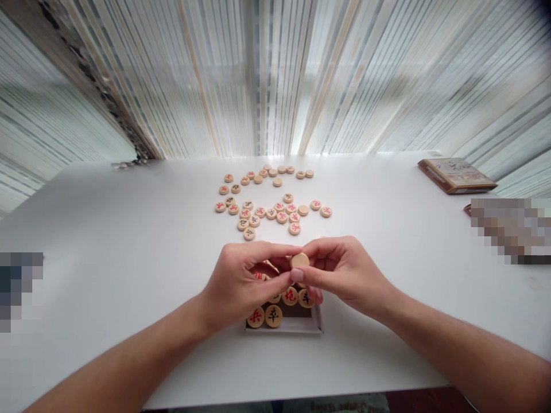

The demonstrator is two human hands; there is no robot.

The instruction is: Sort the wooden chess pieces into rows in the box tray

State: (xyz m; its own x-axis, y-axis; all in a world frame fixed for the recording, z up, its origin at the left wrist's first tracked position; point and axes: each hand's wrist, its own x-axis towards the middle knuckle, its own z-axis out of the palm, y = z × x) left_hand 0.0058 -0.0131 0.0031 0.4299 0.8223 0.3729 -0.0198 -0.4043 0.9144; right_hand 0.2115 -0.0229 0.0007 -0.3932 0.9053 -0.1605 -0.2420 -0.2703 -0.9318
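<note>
Bare forearms angle in from the lower corners, meeting at lower centre. Left hand: thumb and forefinger narrowed to a pinch at the left side of a blank-faced disc. Right hand: thumb and forefinger gripping the same disc from the right, other fingers curled. Disc pale, smooth, round-edged, wood-like; held above a shallow, thin-walled box, partly hidden. Inside, thick round pieces, red or black characters. Beyond, mid-frame, smaller-looking scattered discs on a smooth white table. Upper right, flat brown-edged carton. Behind, striped, sheer curtain.
</note>
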